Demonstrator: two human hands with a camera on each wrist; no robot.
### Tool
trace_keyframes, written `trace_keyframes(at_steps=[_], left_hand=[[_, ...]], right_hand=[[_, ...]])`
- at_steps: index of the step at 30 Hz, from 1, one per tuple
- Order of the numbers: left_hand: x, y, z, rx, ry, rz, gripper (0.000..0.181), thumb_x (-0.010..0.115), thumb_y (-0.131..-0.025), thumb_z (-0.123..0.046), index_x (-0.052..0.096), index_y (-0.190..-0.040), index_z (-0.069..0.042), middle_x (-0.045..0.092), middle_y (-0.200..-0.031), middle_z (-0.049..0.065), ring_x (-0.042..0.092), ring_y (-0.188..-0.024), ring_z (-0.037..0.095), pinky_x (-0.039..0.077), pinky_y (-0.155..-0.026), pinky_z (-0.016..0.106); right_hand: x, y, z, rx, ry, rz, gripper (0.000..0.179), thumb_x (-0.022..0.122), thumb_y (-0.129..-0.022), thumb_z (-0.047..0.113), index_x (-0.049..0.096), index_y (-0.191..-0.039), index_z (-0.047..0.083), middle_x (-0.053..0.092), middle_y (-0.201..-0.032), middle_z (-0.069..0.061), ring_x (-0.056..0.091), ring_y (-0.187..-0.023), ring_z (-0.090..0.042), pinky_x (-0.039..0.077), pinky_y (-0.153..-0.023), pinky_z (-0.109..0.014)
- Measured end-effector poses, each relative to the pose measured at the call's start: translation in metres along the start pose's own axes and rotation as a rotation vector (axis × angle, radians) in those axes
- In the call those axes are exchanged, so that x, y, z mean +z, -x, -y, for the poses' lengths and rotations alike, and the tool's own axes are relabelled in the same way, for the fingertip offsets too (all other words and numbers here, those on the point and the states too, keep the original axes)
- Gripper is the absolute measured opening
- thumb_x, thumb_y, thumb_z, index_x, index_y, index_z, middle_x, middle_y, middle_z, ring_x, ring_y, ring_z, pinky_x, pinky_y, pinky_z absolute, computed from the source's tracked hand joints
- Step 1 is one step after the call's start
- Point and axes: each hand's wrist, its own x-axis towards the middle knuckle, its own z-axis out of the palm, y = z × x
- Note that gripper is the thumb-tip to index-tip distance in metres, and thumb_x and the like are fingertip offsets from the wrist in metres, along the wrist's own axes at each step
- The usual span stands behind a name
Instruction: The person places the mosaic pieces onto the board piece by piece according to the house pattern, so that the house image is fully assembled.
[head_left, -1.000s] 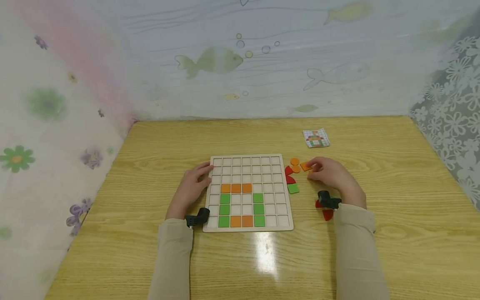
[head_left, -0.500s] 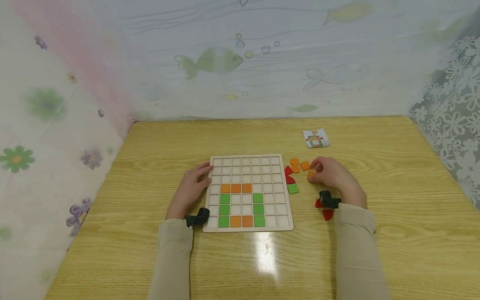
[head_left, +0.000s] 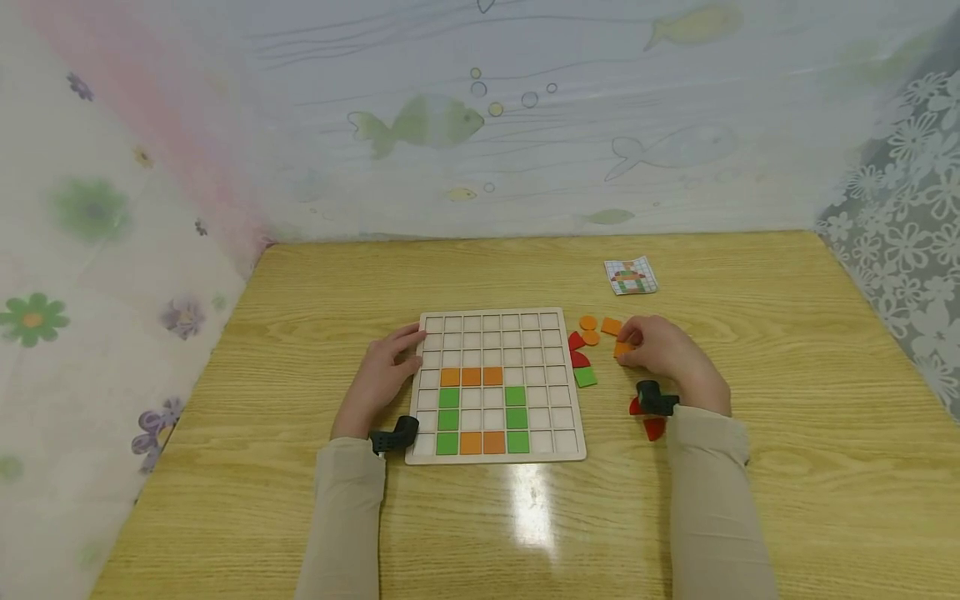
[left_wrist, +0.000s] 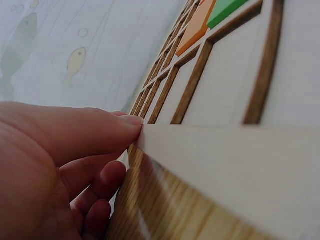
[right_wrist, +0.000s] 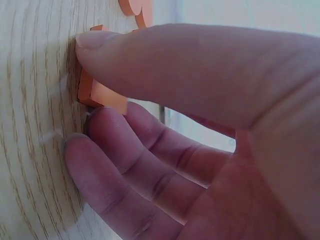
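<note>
A wooden grid board (head_left: 495, 310) lies on the table, with orange square tiles (head_left: 471, 377) and green square tiles (head_left: 448, 398) set in some of its cells. My left hand (head_left: 381, 375) rests at the board's left edge, fingers relaxed; in the left wrist view the thumb (left_wrist: 132, 121) touches the rim and the other fingers are loosely bent below. Right of the board, my right hand (head_left: 660, 348) pinches a loose orange square tile (head_left: 622, 350) between thumb and fingertips, low over the table. The right wrist view shows this orange tile (right_wrist: 107, 95) partly covered by the thumb.
Near the right hand lie another orange square (head_left: 611, 326), two orange discs (head_left: 588, 322), red quarter-round pieces (head_left: 580, 359) and a green square (head_left: 586, 377). More red pieces (head_left: 654, 429) sit under the right wrist. A printed pattern card (head_left: 631, 276) lies farther back.
The right fingertips have come off the upper orange square, which has turned slightly, and closed on the lower one, now more exposed. The left hand and board stay put.
</note>
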Motion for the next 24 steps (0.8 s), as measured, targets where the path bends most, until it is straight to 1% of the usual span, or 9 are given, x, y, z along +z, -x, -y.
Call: trace_keyframes(at_steps=[5, 11, 18, 24], left_hand=[[0.0, 0.0, 0.001, -0.008, 0.003, -0.005, 0.041, 0.052, -0.091, -0.02, 0.047, -0.132, -0.017, 0.032, -0.141, -0.006, 0.023, -0.127, 0.025, 0.023, -0.101, 0.045], [0.001, -0.001, 0.002, -0.006, -0.002, -0.004, 0.042, 0.051, -0.091, -0.021, 0.046, -0.132, -0.017, 0.032, -0.141, -0.006, 0.023, -0.127, 0.025, 0.023, -0.1, 0.045], [0.001, -0.001, 0.002, 0.0, -0.014, -0.005, 0.042, 0.052, -0.091, -0.021, 0.046, -0.132, -0.018, 0.032, -0.141, -0.006, 0.023, -0.128, 0.025, 0.023, -0.101, 0.045], [0.001, -0.001, 0.002, 0.0, -0.01, -0.007, 0.042, 0.052, -0.091, -0.02, 0.046, -0.132, -0.017, 0.032, -0.141, -0.006, 0.025, -0.126, 0.025, 0.024, -0.101, 0.044]], right_hand=[[0.0, 0.001, 0.0, 0.018, -0.037, -0.005, 0.027, 0.066, -0.079, 0.014, 0.053, -0.1, 0.002, 0.053, -0.093, -0.013, 0.047, -0.083, -0.027, 0.039, -0.073, -0.038], [0.0, 0.002, 0.0, 0.024, -0.102, 0.013, 0.02, 0.06, -0.084, 0.016, 0.054, -0.101, 0.005, 0.054, -0.091, -0.01, 0.047, -0.08, -0.024, 0.038, -0.07, -0.034], [0.0, 0.002, 0.004, -0.007, -0.185, 0.057, 0.02, 0.053, -0.089, 0.015, 0.056, -0.105, 0.005, 0.055, -0.092, -0.011, 0.055, -0.073, -0.021, 0.046, -0.068, -0.032], [0.001, 0.001, 0.014, -0.048, -0.146, 0.015, 0.019, 0.056, -0.087, 0.019, 0.057, -0.101, 0.006, 0.057, -0.092, -0.008, 0.054, -0.074, -0.02, 0.043, -0.07, -0.032]])
